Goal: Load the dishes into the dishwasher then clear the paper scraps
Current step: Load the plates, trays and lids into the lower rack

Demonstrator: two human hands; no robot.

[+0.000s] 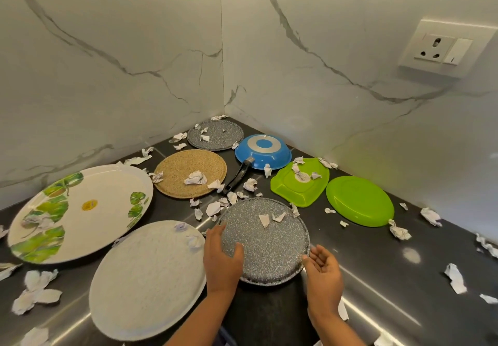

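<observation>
One white textured round plate (148, 278) lies lower left, just beside the left hand (222, 259). That hand holds the left rim of the grey speckled round plate (269, 251) at lower centre, thumb pressed on top. Two crumpled paper scraps (264, 220) rest on it. The right hand (320, 267), fingers loosely spread, sits at the right rim. If the plate is lifted tilted, the scraps would likely slide onto the dark counter (377, 264), or the one-sided hold could slip.

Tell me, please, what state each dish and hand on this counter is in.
Near grey plate, flat, two scraps on top.
Far grey plate, flat, scraps on top.
Blue pan, upside down.
Green square dish, upside down, scraps on it.
Green oval plate, flat.
Woven mat, flat, scrap on it.
Leaf-print plate, face up.
White plate, flat, scraps at rim.
Left hand, holding near grey plate's rim.
Right hand, open beside its right rim.
</observation>
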